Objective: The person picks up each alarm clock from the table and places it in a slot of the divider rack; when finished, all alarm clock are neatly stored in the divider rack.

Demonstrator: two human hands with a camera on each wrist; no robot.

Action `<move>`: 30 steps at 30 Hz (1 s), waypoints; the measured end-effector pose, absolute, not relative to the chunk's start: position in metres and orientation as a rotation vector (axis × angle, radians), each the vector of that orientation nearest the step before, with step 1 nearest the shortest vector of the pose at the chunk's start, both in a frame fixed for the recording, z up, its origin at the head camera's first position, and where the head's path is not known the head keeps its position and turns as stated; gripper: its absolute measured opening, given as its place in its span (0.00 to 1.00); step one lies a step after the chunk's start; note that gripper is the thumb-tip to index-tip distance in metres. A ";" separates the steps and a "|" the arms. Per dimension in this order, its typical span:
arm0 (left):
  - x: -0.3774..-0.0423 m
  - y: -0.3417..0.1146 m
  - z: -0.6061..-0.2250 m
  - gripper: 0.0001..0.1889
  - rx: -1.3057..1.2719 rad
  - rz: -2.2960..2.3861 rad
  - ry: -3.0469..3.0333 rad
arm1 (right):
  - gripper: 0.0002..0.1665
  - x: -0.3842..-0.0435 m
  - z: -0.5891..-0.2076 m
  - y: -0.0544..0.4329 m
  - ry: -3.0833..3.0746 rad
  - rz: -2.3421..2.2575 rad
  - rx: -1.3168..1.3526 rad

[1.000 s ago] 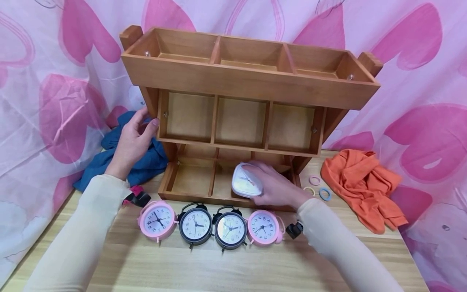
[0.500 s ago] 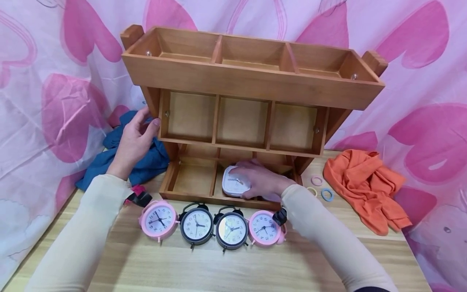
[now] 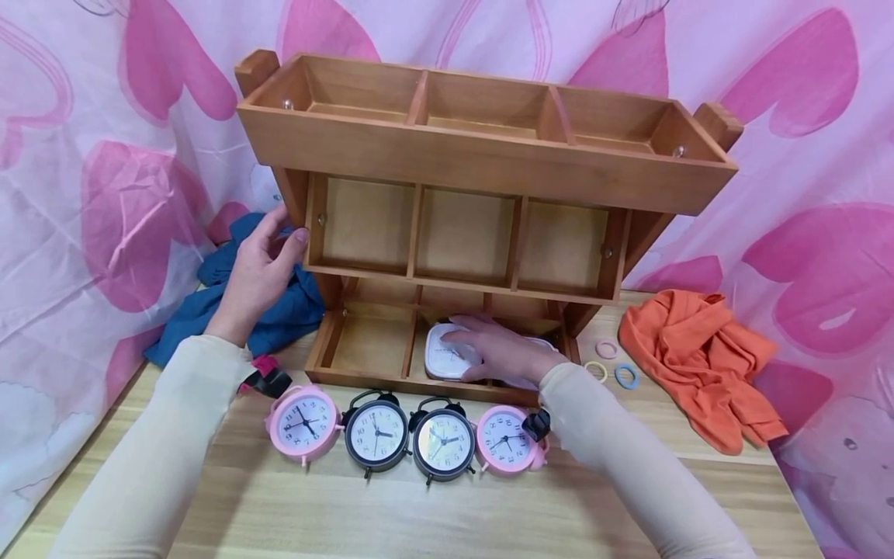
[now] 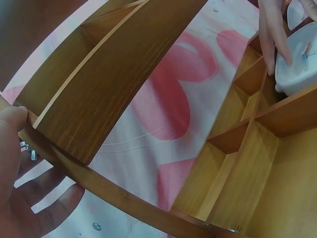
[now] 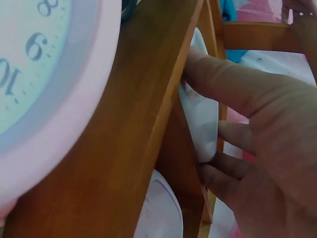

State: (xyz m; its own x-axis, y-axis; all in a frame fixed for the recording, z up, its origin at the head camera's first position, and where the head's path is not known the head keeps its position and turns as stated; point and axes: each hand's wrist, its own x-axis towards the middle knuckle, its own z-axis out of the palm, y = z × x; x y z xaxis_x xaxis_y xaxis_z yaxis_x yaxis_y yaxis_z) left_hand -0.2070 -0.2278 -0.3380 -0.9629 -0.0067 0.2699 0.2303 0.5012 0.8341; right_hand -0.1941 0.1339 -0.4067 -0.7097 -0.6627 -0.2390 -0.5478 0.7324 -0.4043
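Observation:
A white, rounded-square clock [image 3: 441, 359] sits face up in the middle compartment of the bottom tier of a wooden three-tier shelf [image 3: 482, 164]. My right hand [image 3: 504, 351] holds it, thumb on the near edge and fingers on the far edge in the right wrist view. Partly hidden under that hand, a second white clock [image 5: 161, 210] lies in the compartment to the right. My left hand [image 3: 257, 273] grips the shelf's left side frame [image 4: 116, 196], thumb on the front and fingers behind.
In front of the shelf stand a pink alarm clock [image 3: 303, 425], two black ones [image 3: 377, 435] and another pink one [image 3: 504, 441]. Blue cloth [image 3: 230, 310] lies left; orange cloth [image 3: 698, 357] and several hair ties [image 3: 625, 376] lie right. A patterned curtain [image 3: 803, 186] hangs behind.
My right hand has lowered the white clock into the bottom middle compartment, shifting slightly left, and its fingers have since moved a little on it. The left hand keeps its place.

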 end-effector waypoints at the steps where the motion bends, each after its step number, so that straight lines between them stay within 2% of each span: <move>1: -0.207 -0.228 -0.338 0.29 -0.190 -1.448 -2.507 | 0.40 -0.193 -0.406 0.136 2.576 -0.454 -0.924; 7: -0.208 -0.227 -0.339 0.29 -0.192 -1.446 -2.501 | 0.38 -0.183 -0.401 0.153 2.705 -0.550 -0.892; 12: -0.208 -0.227 -0.339 0.29 -0.191 -1.447 -2.497 | 0.42 -0.166 -0.393 0.171 2.782 -0.647 -0.841; 22: -0.209 -0.228 -0.339 0.29 -0.196 -1.443 -2.485 | 0.48 -0.110 -0.395 0.203 2.873 -0.944 -0.725; 30: -0.209 -0.227 -0.340 0.28 -0.197 -1.442 -2.476 | 0.50 -0.066 -0.420 0.218 3.020 -1.179 -0.752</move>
State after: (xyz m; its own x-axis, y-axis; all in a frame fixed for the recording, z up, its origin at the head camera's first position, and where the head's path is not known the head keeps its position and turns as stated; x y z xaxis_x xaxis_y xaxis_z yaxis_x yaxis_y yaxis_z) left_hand -0.2094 -0.2270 -0.3403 -0.9546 -0.0172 0.2973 0.2500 0.4958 0.8317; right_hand -0.0665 0.2179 -0.4204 -0.8814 -0.3410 0.3268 -0.4723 0.6500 -0.5954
